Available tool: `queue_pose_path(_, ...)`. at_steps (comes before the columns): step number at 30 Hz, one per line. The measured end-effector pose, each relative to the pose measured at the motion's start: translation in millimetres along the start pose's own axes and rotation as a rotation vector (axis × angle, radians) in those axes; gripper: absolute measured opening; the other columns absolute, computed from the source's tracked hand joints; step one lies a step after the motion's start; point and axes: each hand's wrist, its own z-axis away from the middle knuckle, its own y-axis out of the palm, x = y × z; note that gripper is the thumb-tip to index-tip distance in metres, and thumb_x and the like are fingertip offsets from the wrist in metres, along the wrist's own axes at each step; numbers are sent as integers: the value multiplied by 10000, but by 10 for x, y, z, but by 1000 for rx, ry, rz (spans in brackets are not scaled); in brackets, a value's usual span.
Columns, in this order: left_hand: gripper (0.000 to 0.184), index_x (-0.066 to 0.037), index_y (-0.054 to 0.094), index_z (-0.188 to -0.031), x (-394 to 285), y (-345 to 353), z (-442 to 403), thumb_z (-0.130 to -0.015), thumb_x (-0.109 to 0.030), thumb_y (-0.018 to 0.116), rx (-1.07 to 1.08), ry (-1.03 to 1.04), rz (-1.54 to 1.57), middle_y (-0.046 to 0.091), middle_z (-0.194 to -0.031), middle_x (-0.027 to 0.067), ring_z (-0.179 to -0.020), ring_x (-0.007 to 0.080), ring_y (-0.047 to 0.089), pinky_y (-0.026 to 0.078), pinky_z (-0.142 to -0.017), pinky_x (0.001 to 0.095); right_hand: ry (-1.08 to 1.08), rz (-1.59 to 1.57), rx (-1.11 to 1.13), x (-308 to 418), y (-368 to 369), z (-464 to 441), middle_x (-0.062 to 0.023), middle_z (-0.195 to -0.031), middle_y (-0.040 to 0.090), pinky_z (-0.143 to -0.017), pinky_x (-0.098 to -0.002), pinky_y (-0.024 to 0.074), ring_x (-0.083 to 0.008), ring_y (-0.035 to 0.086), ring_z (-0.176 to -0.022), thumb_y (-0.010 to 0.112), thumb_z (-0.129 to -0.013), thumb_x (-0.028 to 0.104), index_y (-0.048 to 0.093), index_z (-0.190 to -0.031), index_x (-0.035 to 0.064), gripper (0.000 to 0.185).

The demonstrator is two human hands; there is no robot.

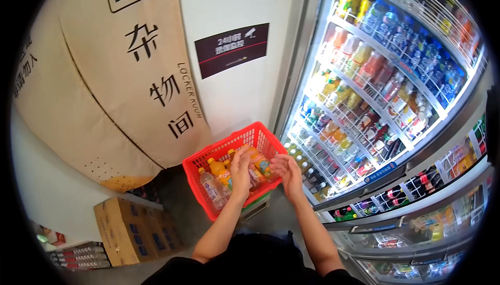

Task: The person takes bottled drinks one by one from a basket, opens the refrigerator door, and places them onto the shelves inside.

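Note:
A red plastic shopping basket [195, 181] holds several drink bottles lying at angles. Over its near part is my left hand [241, 174], its fingers stretched out and slightly curved, close above the bottles and hiding some of them. Opposite it, at the basket's right side, my right hand [289, 176] has its fingers loosely bent and apart, with nothing seen in them. Between the hands lies an orange drink bottle [259, 161]. Left of my left hand are a clear bottle with a pale label [210, 187] and a yellow-orange bottle [219, 170].
To the right stands a lit drinks fridge [364, 87] with shelves full of bottles. Cardboard boxes [122, 233] stand on the floor at the lower left, beside stacked cans [80, 256]. A beige curtain [104, 77] hangs at the left, next to a white wall with a dark sign [232, 51].

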Motion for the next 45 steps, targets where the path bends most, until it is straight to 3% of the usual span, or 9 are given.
queue_pose_path(12,342,-42,535,-1299,-496,-1137,152,-1026,-244,495,-474,209,-4,629,-1099,50,-867,80,567,466,-767,222,219,-78,493,-613,790,-718,-154,-1300,573,-1006,-328,421,-216,561,-1186,373,-1047,333,456,-1340,-7,456)
queue_pose_path(16,322,-51,528,-1307,-53,-1344,382,-1018,-191,498,-594,36,-12,634,-1119,66,-872,84,586,473,-755,230,344,-18,447,-1126,699,-759,-119,-1363,540,-1012,-348,414,-213,526,-1231,418,-1018,395,451,-1386,46,508)
queue_pose_path(22,339,-57,527,-1320,18,-1107,312,-1027,-224,488,-622,77,-64,636,-1155,62,-867,65,551,453,-779,209,463,82,485,-1265,527,-886,-94,-1420,495,-1069,-348,349,-203,467,-1294,413,-1013,415,439,-1418,63,537)
queue_pose_path(26,337,-59,525,-1314,515,-1114,189,-1016,-211,486,-675,-44,-49,613,-1110,25,-886,79,551,451,-798,221,539,92,541,-1585,357,-895,-89,-1513,382,-1133,-377,269,-245,354,-1393,392,-1019,420,364,-1483,81,575)
queue_pose_path(30,368,-69,499,-1339,948,-1060,243,-1008,-231,501,-711,-176,-50,595,-1179,47,-975,113,576,478,-809,252,687,73,534,-1857,228,-910,-77,-1553,313,-1153,-334,231,-202,300,-1420,399,-1016,436,282,-1518,65,635)
queue_pose_path(31,369,-79,496,-1343,1025,-1037,269,-1008,-235,501,-696,-186,-53,596,-1170,44,-978,113,576,480,-808,253,659,141,490,-1899,211,-904,-81,-1474,421,-1088,-302,334,-176,419,-1330,396,-1014,463,337,-1485,56,626)
queue_pose_path(35,371,-104,485,-1354,1012,-873,319,-1008,-237,499,-699,-278,-67,603,-1109,30,-904,106,581,483,-751,242,918,148,463,-1871,164,-862,-86,-1268,550,-934,-304,432,-153,546,-1081,334,-1018,507,478,-1350,16,609)
queue_pose_path(39,406,-108,465,-1382,1097,-976,252,-993,-212,519,-652,-340,-90,588,-974,2,-723,78,533,442,-620,222,791,342,503,-2019,118,-794,-104,-1297,562,-1004,-301,395,-173,530,-1165,355,-1030,453,492,-1357,9,569)
queue_pose_path(45,472,-59,445,-1392,1302,-1090,174,-951,-148,589,-573,-377,-262,617,-1054,38,-838,104,574,467,-698,249,751,473,547,-2163,-28,-835,-121,-1238,577,-991,-319,396,-197,540,-1119,399,-1010,352,511,-1315,-18,492)
